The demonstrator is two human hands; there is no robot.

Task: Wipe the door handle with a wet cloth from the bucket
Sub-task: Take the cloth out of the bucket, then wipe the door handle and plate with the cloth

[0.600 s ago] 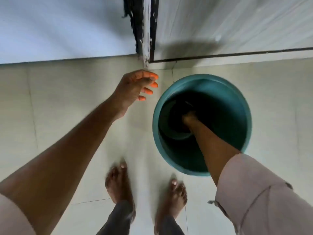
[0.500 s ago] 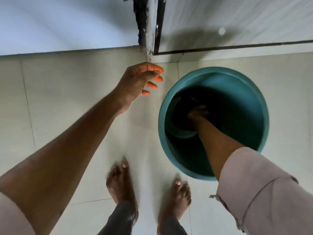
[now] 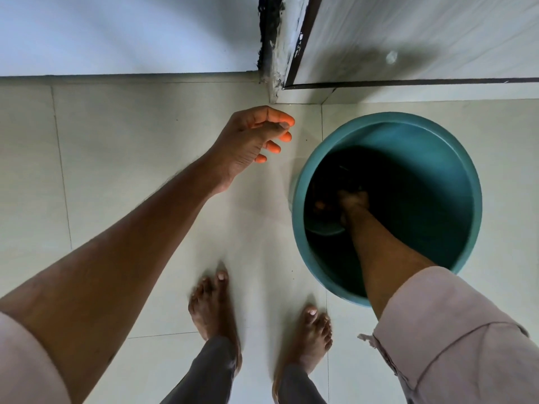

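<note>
A teal bucket (image 3: pixel 423 147) stands on the tiled floor at the right, holding dark water. My right hand (image 3: pixel 351 199) is sunk deep in it, and the fingers are dim under the surface. A dark shape lies by the fingers. I cannot make out whether it is the cloth or whether the hand grips it. My left hand (image 3: pixel 248 138) hovers over the floor left of the bucket, fingers loosely curled and apart, holding nothing. The door handle is out of view.
The bottom of a pale door (image 3: pixel 423 33) and its chipped frame (image 3: pixel 277 39) stand just behind the bucket. A blue-white wall (image 3: pixel 116 30) runs to the left. My bare feet (image 3: pixel 213 304) stand on the tiles near the bucket. A rounded teal vessel (image 3: pixel 323 228) sits inside the bucket.
My right hand has shifted slightly inside the bucket and its fingers have curled under the water. The left hand has stayed hovering. The view has drifted, so the bucket sits further right.
</note>
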